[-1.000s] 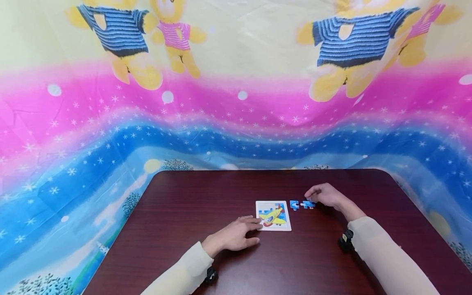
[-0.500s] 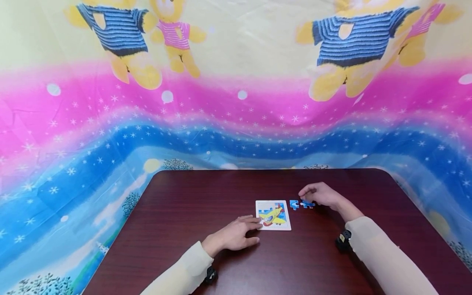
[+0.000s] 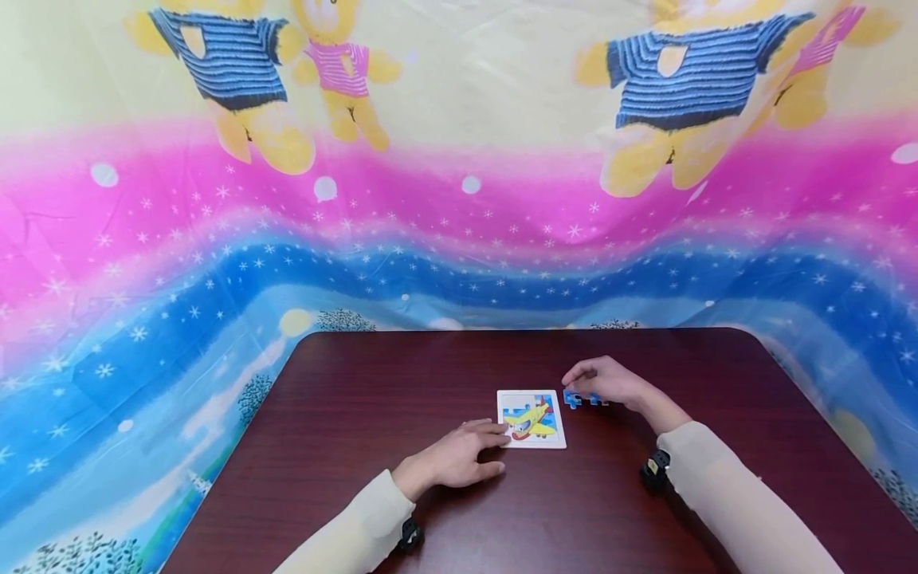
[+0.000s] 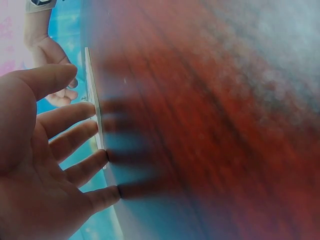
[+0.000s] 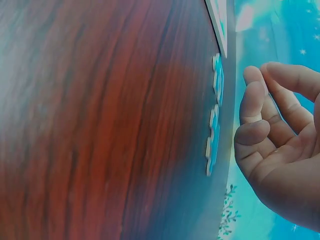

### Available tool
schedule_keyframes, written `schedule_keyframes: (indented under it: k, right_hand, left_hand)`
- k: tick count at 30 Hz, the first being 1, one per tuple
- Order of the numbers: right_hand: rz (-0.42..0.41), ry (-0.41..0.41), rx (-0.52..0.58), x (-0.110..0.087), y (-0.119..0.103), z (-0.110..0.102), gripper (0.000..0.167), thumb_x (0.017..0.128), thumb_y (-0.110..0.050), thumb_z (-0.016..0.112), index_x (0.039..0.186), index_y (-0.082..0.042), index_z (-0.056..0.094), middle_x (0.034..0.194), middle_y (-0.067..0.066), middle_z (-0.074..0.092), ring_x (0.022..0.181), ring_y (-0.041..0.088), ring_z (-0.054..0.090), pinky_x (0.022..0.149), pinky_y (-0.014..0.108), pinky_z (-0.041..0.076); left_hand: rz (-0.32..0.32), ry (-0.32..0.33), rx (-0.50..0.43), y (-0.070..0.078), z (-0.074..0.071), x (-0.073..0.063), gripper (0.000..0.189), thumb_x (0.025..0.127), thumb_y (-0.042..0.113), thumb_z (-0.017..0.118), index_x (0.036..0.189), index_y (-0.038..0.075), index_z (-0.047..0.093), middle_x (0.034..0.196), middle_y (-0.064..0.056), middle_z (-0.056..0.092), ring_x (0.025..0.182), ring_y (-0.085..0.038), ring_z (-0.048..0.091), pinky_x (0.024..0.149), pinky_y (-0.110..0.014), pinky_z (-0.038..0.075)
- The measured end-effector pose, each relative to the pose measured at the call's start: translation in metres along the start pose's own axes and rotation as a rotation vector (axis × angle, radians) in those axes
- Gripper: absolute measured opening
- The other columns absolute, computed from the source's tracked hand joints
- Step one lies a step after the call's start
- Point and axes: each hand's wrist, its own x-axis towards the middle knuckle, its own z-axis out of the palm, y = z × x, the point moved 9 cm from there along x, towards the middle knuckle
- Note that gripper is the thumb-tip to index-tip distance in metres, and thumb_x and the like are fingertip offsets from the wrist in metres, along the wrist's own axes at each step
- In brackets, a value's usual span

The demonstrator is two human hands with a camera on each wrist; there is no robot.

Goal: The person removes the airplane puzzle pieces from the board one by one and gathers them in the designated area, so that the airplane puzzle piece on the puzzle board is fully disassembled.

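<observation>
A square jigsaw puzzle with a white frame (image 3: 531, 446) lies on the table, showing a yellow aeroplane on blue. Its upper left part shows pale bare backing. My left hand (image 3: 459, 456) rests at the puzzle's left edge with fingers spread and fairly straight; the left wrist view shows fingertips (image 4: 102, 156) at that edge. Two blue puzzle pieces lie right of the frame: the left piece (image 3: 571, 399) and the right piece (image 3: 594, 399), partly covered by my right hand (image 3: 610, 381). That hand hovers above them, fingers loosely bent, thumb near the index finger, with nothing visible in its grasp.
The dark red-brown wooden table (image 3: 344, 414) has a rounded far edge. Behind it hangs a printed cloth (image 3: 466, 223) with bears and snowflakes. A small black device (image 3: 654, 470) sits at the right wrist, another (image 3: 410, 534) at the left.
My right hand has moved left over the two pieces, from beside the right piece to above the left one. The left hand, the puzzle and both pieces have stayed put.
</observation>
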Motion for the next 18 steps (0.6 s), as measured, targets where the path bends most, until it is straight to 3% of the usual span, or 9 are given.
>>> schedule_keyframes:
  k: [9,18]
  right_hand:
    - [-0.008,-0.047,-0.002,0.005,-0.012,0.017,0.025,0.095,-0.025,0.068,0.115,-0.011,0.072,0.09,0.014,0.069,0.065,0.025,0.053,0.05,0.032,0.041]
    - [-0.027,-0.073,0.005,0.01,-0.022,0.032,0.02,0.095,-0.021,0.066,0.111,-0.011,0.073,0.095,0.009,0.071,0.078,0.025,0.06,0.056,0.032,0.045]
  left_hand:
    - [-0.016,-0.007,-0.024,-0.002,0.002,0.001,0.049,0.099,0.039,0.058,0.143,0.018,0.057,0.156,0.004,0.045,0.149,-0.022,0.036,0.121,-0.046,0.033]
    - [-0.026,-0.015,-0.018,-0.003,0.002,0.001,0.049,0.099,0.04,0.057,0.144,0.019,0.056,0.157,0.005,0.044,0.149,-0.024,0.035,0.121,-0.046,0.032]
